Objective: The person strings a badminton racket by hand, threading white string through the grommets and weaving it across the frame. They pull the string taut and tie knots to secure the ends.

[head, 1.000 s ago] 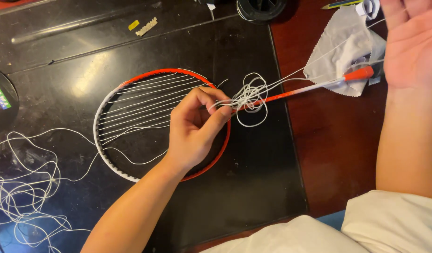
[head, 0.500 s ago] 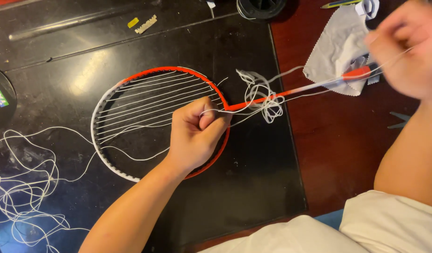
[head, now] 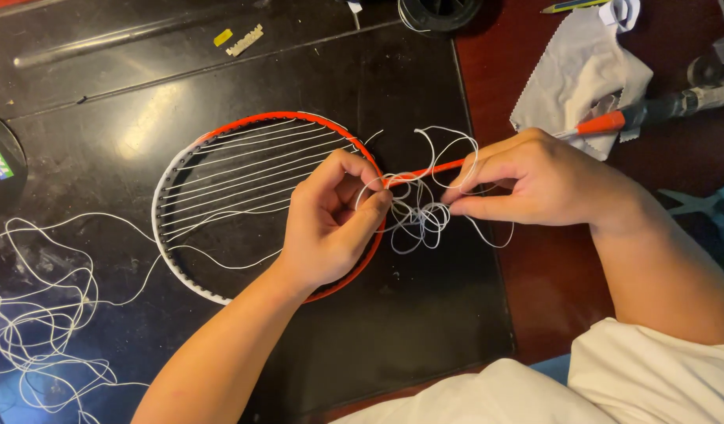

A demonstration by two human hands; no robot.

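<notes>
— What is lying at the far left of the frame?

— Loose white string [head: 40, 330] is piling in the lower left on the black mat [head: 425, 330], with one strand trailing right into the racket head [head: 220, 204], an orange and white hoop at the centre, partly strung.

— And the hands?

— The left hand [head: 330, 228] is resting on the hoop's right edge, where the shaft [head: 425, 169] begins, its fingers pinched together on the string. Just to its right a tangle of string [head: 421, 212] is hanging between both hands. The right hand [head: 542, 180] is sitting right of that tangle, fingertips closed on a strand.

— Which way is the racket running?

— Its long axis is climbing from centre toward the upper right, where the handle is lying over a grey cloth [head: 574, 71]. The left hand is nearer the hoop.

— Anything in the way?

— Only the tangle itself. Scissors [head: 703, 202] are lying at the right edge, well apart.
</notes>
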